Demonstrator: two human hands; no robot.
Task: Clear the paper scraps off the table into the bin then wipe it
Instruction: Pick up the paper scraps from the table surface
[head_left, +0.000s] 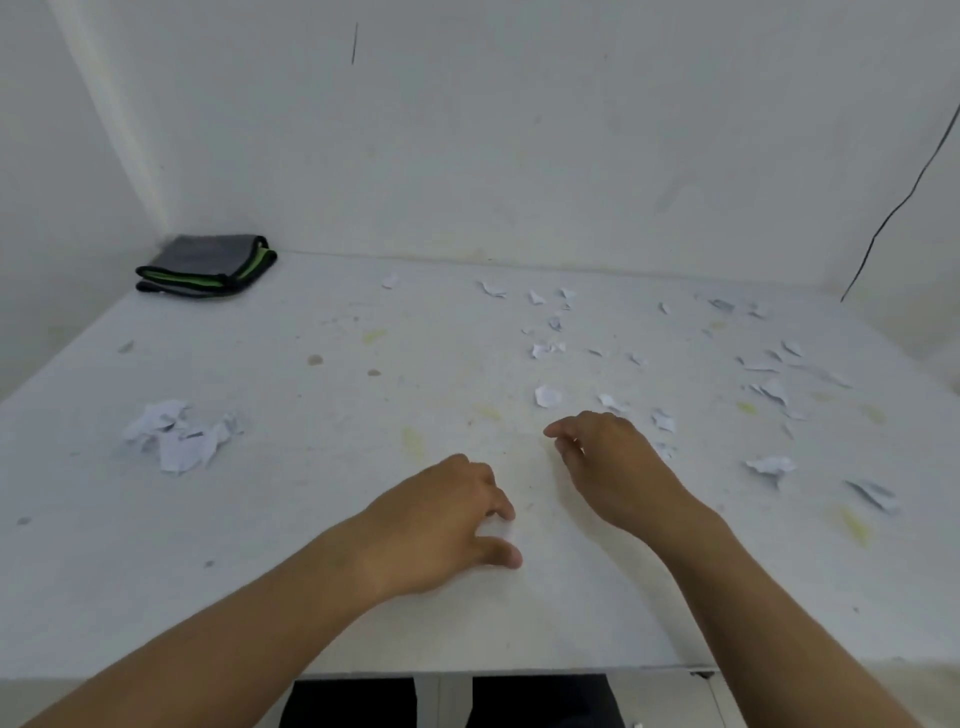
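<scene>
Several torn white paper scraps (548, 396) lie scattered over the right half of the stained white table (322, 597). A pile of crumpled scraps (176, 435) sits at the left. My left hand (441, 525) rests near the table's front middle, its thumb and fingers pinched around a small blurred white scrap (497, 530). My right hand (608, 462) hovers just right of it, fingers loosely curled and apart, with nothing visible in it and small scraps close by on its right. A folded grey cloth with green and black edging (208, 265) lies in the far left corner. No bin is in view.
White walls close the table at the back and left. A thin black cable (893, 213) hangs down the wall at the far right. Yellow and grey stains mark the tabletop. The table's front edge runs just below my forearms.
</scene>
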